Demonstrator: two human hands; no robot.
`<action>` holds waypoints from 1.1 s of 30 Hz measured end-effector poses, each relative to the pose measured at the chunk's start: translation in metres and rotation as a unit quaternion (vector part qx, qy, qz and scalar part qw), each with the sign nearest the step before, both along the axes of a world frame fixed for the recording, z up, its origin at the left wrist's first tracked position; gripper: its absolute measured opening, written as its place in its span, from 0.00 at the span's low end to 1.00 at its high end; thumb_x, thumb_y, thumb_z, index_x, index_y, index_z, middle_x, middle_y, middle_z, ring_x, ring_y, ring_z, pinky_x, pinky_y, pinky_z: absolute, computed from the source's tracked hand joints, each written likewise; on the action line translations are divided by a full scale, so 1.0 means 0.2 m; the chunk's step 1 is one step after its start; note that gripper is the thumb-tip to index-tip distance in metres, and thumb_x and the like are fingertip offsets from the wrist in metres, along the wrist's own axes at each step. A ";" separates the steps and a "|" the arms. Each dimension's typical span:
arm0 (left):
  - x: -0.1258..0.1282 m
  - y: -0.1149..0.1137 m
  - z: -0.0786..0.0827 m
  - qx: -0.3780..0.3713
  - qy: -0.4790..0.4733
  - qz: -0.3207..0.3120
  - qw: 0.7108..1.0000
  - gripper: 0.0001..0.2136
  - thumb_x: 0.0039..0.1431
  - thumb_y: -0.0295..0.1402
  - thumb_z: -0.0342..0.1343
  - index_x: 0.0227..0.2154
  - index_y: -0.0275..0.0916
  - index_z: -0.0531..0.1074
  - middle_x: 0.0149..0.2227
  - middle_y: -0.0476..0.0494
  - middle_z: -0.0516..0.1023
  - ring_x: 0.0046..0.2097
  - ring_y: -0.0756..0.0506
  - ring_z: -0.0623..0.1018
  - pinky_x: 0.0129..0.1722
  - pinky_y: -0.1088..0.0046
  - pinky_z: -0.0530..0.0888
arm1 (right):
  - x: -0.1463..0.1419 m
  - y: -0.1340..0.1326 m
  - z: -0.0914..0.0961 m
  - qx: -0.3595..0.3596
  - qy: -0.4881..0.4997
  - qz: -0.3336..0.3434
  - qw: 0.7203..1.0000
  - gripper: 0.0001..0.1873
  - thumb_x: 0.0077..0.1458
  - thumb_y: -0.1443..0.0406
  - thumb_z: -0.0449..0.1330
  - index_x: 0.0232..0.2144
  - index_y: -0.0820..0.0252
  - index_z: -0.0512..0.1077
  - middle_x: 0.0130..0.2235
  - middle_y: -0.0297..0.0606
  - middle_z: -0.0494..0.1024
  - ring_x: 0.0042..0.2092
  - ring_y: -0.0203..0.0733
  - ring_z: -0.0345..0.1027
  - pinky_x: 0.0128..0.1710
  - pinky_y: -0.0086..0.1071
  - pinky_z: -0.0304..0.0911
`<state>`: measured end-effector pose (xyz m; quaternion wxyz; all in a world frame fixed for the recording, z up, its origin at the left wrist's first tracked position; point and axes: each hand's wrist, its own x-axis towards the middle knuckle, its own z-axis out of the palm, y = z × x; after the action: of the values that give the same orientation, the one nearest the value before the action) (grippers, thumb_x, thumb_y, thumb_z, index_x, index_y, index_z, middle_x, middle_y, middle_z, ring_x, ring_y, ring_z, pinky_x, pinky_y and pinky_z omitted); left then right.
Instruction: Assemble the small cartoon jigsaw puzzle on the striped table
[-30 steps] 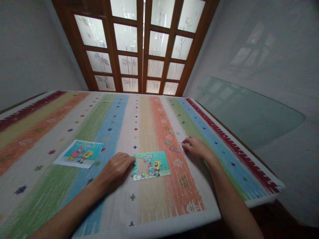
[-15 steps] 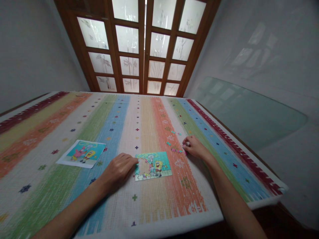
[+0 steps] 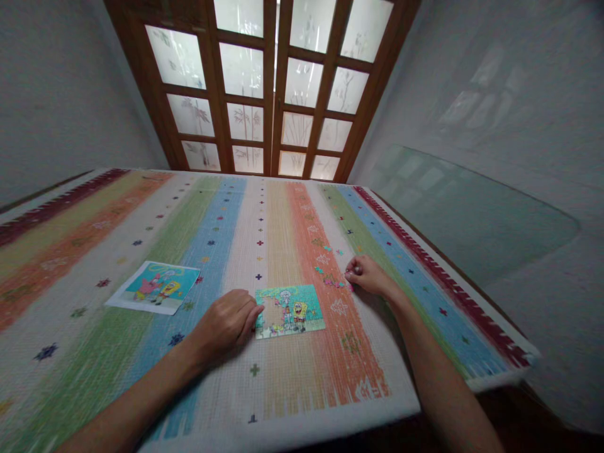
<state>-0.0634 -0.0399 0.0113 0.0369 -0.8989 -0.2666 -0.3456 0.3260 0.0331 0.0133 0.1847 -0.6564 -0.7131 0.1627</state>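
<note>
A small cartoon jigsaw puzzle (image 3: 289,310) lies partly assembled on the striped tablecloth (image 3: 283,226), with a bare gap near its left side. My left hand (image 3: 225,325) rests with curled fingers against the puzzle's left edge. My right hand (image 3: 367,275) sits to the right of the puzzle, fingers pinched together beside several loose puzzle pieces (image 3: 330,277) scattered on the orange stripe. What the pinch holds is too small to make out.
A printed reference picture (image 3: 154,287) of the same cartoon lies on the cloth to the left. The table's right edge (image 3: 453,289) and front edge are close. A wooden door with frosted glass panes (image 3: 264,88) stands behind the table.
My left hand slid slightly down along the puzzle's left edge. My right hand drew its fingers into a tighter pinch near the loose pieces. The camera shifted a little.
</note>
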 end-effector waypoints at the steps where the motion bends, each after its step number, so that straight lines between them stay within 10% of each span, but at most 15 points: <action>1: 0.00 0.00 0.00 0.001 0.002 0.000 1.000 0.14 0.73 0.25 0.43 0.31 0.38 0.69 0.27 0.45 0.72 0.31 0.45 0.72 0.34 0.65 0.74 | 0.00 0.00 0.00 -0.003 0.015 0.000 1.000 0.05 0.48 0.69 0.64 0.28 0.58 0.71 0.31 0.36 0.73 0.32 0.40 0.67 0.33 0.31 0.61; 9: -0.01 0.01 -0.01 -0.013 0.011 -0.028 0.999 0.10 0.71 0.22 0.42 0.42 0.36 0.69 0.35 0.41 0.76 0.37 0.43 0.74 0.39 0.64 0.75 | -0.18 -0.05 0.06 0.093 0.138 0.118 0.979 0.04 0.58 0.65 0.60 0.34 0.58 0.74 0.32 0.36 0.78 0.33 0.41 0.70 0.35 0.32 0.63; 17: -0.02 0.01 -0.05 -0.042 0.104 0.005 0.994 0.16 0.76 0.38 0.46 0.56 0.32 0.67 0.56 0.31 0.75 0.58 0.36 0.73 0.57 0.53 0.74 | -0.46 -0.21 0.02 0.017 0.112 0.374 0.921 0.10 0.65 0.69 0.60 0.44 0.57 0.81 0.38 0.40 0.80 0.39 0.40 0.73 0.40 0.33 0.67; 33: -0.04 0.00 -0.07 -0.098 0.120 0.005 0.988 0.23 0.70 0.43 0.53 0.61 0.34 0.63 0.61 0.29 0.72 0.62 0.31 0.71 0.59 0.47 0.73 | -0.49 -0.26 0.01 0.083 0.015 0.327 0.941 0.06 0.62 0.65 0.63 0.35 0.58 0.80 0.34 0.40 0.77 0.34 0.39 0.68 0.35 0.33 0.60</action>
<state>-0.0719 -0.0400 -0.0026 -0.0183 -0.9318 -0.2970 -0.2077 0.2272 -0.0183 0.0150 0.1860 -0.3672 -0.8964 0.1642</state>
